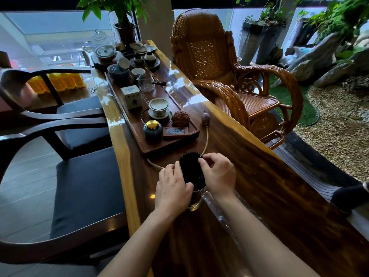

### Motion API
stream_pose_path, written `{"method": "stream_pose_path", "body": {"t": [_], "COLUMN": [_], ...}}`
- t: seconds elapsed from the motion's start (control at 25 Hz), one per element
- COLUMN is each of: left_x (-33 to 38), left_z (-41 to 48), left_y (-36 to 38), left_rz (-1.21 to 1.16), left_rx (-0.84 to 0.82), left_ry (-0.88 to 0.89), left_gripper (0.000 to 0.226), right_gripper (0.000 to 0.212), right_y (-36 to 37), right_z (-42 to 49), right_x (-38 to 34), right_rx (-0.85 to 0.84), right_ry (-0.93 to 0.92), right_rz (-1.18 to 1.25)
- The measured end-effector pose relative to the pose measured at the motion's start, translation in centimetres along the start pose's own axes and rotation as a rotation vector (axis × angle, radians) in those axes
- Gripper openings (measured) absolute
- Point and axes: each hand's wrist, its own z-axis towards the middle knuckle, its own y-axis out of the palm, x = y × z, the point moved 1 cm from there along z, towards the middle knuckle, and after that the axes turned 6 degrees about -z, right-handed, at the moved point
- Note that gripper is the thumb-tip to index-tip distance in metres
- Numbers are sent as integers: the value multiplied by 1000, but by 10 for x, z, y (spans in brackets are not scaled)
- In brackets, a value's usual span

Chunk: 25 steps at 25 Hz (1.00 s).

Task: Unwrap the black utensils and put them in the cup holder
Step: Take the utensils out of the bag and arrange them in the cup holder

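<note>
A tight bundle of black utensils (191, 168) stands upright in a clear glass cup holder (196, 198) on the long wooden table (259, 186). My left hand (173, 188) wraps the left side of the bundle and the glass rim. My right hand (218, 172) pinches the top right edge of the bundle with thumb and fingers. Crumpled clear wrapping (219, 208) lies on the table just right of the cup, partly under my right forearm.
A wooden tea tray (143, 144) with cups, a blue jar (152, 129), a remote and a glass teapot stretches beyond the cup. A hose with a rubber bulb (205, 117) curves behind it. Dark chairs stand left, a rattan armchair (229, 80) right.
</note>
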Motion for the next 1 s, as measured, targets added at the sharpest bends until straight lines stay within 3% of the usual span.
{"method": "stream_pose_path", "body": {"t": [0.2, 0.36, 0.44, 0.6, 0.76, 1.0], "left_x": [-1, -3, -2, 2, 1, -1], "left_z": [-1, -1, -1, 1, 3, 6], "left_y": [1, 3, 3, 5, 4, 0], "left_rz": [3, -10, -29, -43, -51, -51], "left_rx": [-11, -9, 0, 19, 7, -4], "left_ry": [5, -10, -18, -29, -43, -61], "left_gripper": [73, 73, 73, 72, 71, 71], "right_gripper": [10, 9, 23, 59, 63, 67], "right_y": [-3, -6, -8, -1, 8, 10], "right_z": [-8, -17, -19, -19, -15, -12], "right_x": [2, 13, 15, 11, 5, 7], "right_rx": [-87, -51, -50, -305, -432, -433], "right_ry": [31, 12, 3, -15, -4, 14], "right_rz": [109, 78, -1, -178, -165, -130]}}
